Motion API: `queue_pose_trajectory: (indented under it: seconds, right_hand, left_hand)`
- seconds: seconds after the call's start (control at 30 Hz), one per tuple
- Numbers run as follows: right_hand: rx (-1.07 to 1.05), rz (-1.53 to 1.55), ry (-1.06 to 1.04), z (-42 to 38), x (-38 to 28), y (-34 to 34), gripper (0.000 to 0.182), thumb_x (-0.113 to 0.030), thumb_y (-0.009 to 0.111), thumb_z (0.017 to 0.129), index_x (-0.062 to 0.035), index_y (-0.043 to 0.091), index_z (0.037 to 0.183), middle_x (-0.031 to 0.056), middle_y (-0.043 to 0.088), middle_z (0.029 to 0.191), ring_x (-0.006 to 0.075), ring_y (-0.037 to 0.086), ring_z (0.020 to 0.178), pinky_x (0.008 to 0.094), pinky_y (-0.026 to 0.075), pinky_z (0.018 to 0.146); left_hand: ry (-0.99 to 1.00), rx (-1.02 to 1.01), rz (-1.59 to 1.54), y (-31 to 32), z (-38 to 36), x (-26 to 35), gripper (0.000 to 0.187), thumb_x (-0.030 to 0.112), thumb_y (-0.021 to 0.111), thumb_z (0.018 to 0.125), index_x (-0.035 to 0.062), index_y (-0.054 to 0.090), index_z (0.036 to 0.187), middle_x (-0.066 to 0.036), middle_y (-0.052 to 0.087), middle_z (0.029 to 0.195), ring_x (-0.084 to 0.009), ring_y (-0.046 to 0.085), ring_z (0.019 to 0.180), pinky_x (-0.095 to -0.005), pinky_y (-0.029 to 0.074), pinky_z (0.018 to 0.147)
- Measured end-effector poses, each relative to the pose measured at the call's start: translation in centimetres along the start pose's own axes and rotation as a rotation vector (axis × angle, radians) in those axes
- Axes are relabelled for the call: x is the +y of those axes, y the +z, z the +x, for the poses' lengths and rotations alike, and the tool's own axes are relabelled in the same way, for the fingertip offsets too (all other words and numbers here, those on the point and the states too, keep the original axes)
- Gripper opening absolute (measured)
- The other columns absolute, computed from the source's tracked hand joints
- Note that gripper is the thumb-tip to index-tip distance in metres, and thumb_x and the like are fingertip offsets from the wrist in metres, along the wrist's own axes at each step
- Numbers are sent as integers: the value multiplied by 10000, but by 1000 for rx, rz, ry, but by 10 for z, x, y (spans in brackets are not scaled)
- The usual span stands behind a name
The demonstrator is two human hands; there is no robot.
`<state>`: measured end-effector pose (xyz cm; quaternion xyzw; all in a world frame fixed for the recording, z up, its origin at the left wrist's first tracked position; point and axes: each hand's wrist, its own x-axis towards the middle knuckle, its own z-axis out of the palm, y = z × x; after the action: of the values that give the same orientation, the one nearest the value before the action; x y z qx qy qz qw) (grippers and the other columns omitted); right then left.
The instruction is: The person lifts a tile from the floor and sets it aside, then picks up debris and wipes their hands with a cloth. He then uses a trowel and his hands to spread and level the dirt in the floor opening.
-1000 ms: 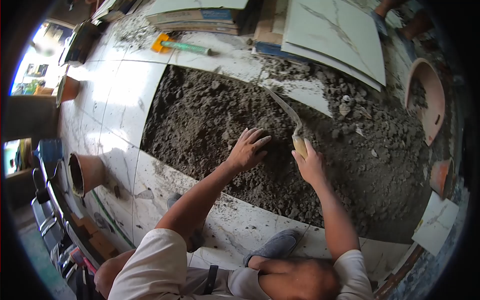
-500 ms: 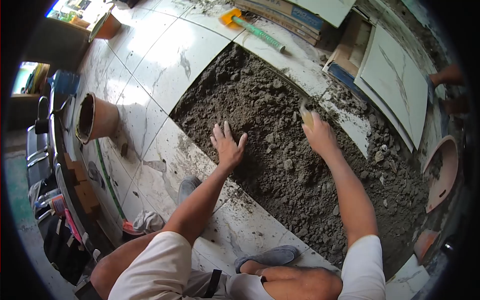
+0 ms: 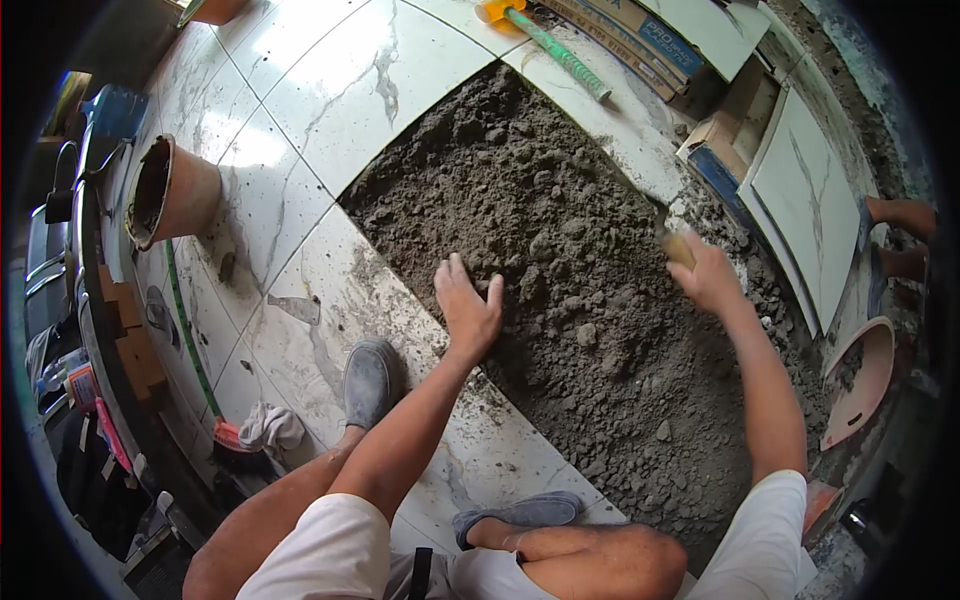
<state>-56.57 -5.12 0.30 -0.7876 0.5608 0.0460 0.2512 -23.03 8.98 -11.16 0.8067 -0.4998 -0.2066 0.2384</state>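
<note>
My right hand (image 3: pixel 712 275) is wrapped round the pale yellowish handle of a trowel (image 3: pixel 680 248), whose dark blade, blurred and partly hidden, meets the far edge of the mortar bed. That bed is a rectangle of loose, crumbly grey mortar (image 3: pixel 560 240) set between white marbled tiles (image 3: pixel 290 150). At its near edge rests my left hand (image 3: pixel 468 308), thumb apart and fingers stretched out, with nothing in it. A putty knife or scraper blade (image 3: pixel 296 309) lies on the tiles to the left.
A mortar-stained bucket (image 3: pixel 178 192) stands at left. Beyond the bed lies a mallet with a green handle (image 3: pixel 560 55), beside stacked tile boxes (image 3: pixel 640 45). Loose tiles (image 3: pixel 800 200) lean at right, near another person's legs (image 3: pixel 902 240) and a pink basin (image 3: pixel 862 385). A rag (image 3: pixel 270 428) lies lower left.
My right hand has moved right with the trowel, along the far edge of the mortar. My left hand stays by the near edge, its fingers less spread. The view has shifted a little.
</note>
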Motion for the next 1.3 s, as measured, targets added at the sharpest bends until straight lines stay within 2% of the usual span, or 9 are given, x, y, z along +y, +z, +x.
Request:
queue_pose_trajectory:
  seconds: [0.13, 0.3, 0.43, 0.47, 0.57, 0.73, 0.87, 1.1, 1.3]
  right_hand:
    - [155, 328, -47, -20, 22, 10, 403, -297, 652, 781, 0, 565, 1039, 192, 623, 790, 353, 600, 721, 431, 480, 679]
    - [51, 382, 326, -176, 91, 54, 255, -169, 662, 690, 11, 535, 819, 149, 537, 675, 275, 553, 628, 392, 451, 617]
    - [-24, 304, 523, -272, 95, 81, 306, -192, 699, 682, 18, 596, 878, 161, 553, 658, 316, 585, 635, 408, 469, 615]
    - [-34, 161, 566, -273, 91, 82, 320, -189, 717, 715, -12, 631, 967, 176, 620, 793, 334, 631, 761, 420, 496, 694]
    - [498, -161, 291, -195, 56, 74, 361, -211, 729, 807, -50, 628, 1112, 177, 614, 1155, 359, 590, 1051, 443, 480, 887]
    - [267, -120, -192, 63, -97, 50, 526, -484, 532, 945, -157, 508, 1357, 188, 423, 1450, 350, 371, 1370, 497, 340, 1110]
    - [153, -130, -97, 225, -159, 80, 581, -554, 481, 943, -250, 418, 1434, 132, 271, 1557, 318, 201, 1461, 541, 182, 1173]
    - [38, -161, -516, 128, -144, 114, 417, -417, 613, 871, -206, 600, 1231, 63, 509, 1364, 250, 429, 1312, 575, 265, 1106]
    - [-145, -114, -522, 5, -82, 90, 385, -330, 713, 758, -164, 659, 1101, 76, 580, 1226, 275, 531, 1179, 456, 369, 1040]
  left_hand:
    - [389, -220, -102, -27, -28, -5, 610, 323, 700, 851, 120, 489, 1386, -232, 462, 1372, -398, 430, 1290, -459, 347, 1090]
    - [333, -271, 265, -36, -33, -17, 786, 554, 664, 826, 242, 369, 1484, -260, 120, 1559, -451, 93, 1450, -636, 76, 1133]
    - [440, -99, 115, -2, -8, -15, 820, 428, 734, 813, 161, 341, 1482, -287, 163, 1539, -456, 197, 1425, -601, 205, 1131]
    - [528, -7, 86, 6, 4, -16, 814, 351, 760, 805, 110, 344, 1463, -275, 213, 1525, -448, 234, 1416, -583, 244, 1133]
    - [480, 131, 102, 13, 57, -11, 680, 358, 711, 848, 126, 402, 1407, -223, 264, 1514, -417, 222, 1431, -580, 172, 1164]
    - [60, 282, 445, -8, 126, -49, 677, 539, 533, 926, 127, 390, 1443, -227, 275, 1521, -428, 181, 1437, -566, 83, 1168]
    - [-13, 156, 443, -26, 127, -60, 645, 554, 493, 936, 123, 458, 1416, -229, 305, 1512, -429, 239, 1404, -580, 112, 1148]
    - [186, 114, 35, -1, 35, -13, 459, 351, 643, 872, 84, 559, 1236, -201, 485, 1274, -388, 405, 1249, -502, 269, 1082]
    - [269, -302, -310, 6, -62, 45, 454, 292, 700, 824, 90, 586, 1214, -197, 546, 1213, -378, 503, 1179, -483, 368, 1028]
